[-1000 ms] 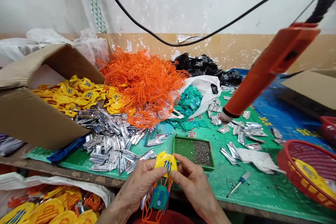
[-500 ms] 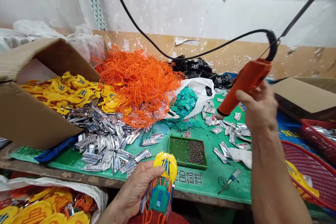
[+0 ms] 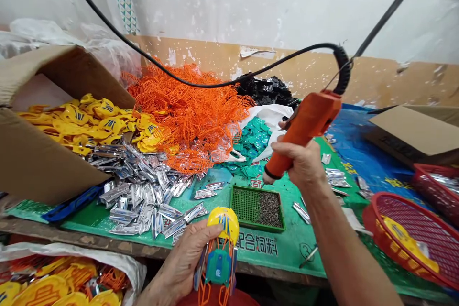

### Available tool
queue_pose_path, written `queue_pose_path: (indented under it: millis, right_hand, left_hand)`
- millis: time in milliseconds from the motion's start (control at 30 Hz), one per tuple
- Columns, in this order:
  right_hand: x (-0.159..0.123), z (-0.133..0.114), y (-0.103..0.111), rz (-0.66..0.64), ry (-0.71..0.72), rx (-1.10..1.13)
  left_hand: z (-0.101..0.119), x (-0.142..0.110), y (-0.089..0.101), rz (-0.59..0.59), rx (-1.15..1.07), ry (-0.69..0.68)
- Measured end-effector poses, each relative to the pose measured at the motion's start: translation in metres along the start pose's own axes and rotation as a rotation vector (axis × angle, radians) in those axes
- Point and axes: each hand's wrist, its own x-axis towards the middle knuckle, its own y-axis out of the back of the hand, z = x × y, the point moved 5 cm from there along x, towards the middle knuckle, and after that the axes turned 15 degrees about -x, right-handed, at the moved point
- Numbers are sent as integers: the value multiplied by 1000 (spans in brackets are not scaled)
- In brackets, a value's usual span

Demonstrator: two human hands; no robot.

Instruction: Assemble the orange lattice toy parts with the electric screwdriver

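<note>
Okay, right hand [image 3: 305, 165], wrapped round the orange driver [image 3: 301, 126], has swung it in nearer the yellow-topped piece [image 3: 218, 267], which left hand [image 3: 186, 256] pinches by the table edge [image 3: 272, 272], so tool and work look closer to lining up.

My left fingers [image 3: 213, 231] hold a yellow, orange and teal plastic assembly [image 3: 218, 267]. My right fingers [image 3: 291, 151] grip the orange electric screwdriver [image 3: 303, 126] above the desk [image 3: 287, 248], near the green tray [image 3: 245, 204] of screws [image 3: 270, 209].

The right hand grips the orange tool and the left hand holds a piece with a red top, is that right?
Not quite: in the head view, the piece in the left hand has a yellow top. The right hand grips the orange tool.
</note>
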Motion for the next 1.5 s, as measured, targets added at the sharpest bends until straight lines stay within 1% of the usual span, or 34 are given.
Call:
queue_pose_path:
  millis: [67, 133, 267, 433, 700, 1100, 1333, 1500]
  right_hand:
    - [-12, 11, -13, -26, -12, 11]
    - [-19, 20, -21, -40, -9, 2]
    - [-24, 34, -22, -11, -1, -4]
    - [-27, 43, -20, 36, 4, -1]
    - [-29, 45, -21, 57, 0, -2]
    - [-31, 51, -20, 62, 5, -29]
    - [-32, 46, -22, 56, 15, -38]
    - [-33, 42, -23, 49, 24, -51]
  left_hand:
    - [0, 0, 0, 5, 6, 11]
    - [0, -1, 1, 8, 5, 10]
    - [1, -2, 2, 21, 17, 2]
    - [-2, -1, 1, 16, 11, 25]
    - [-3, -4, -3, 36, 26, 23]
    - [-3, -1, -3, 51, 56, 25]
    - [-5, -2, -5, 54, 32, 46]
    - [-5, -3, -4, 69, 44, 30]
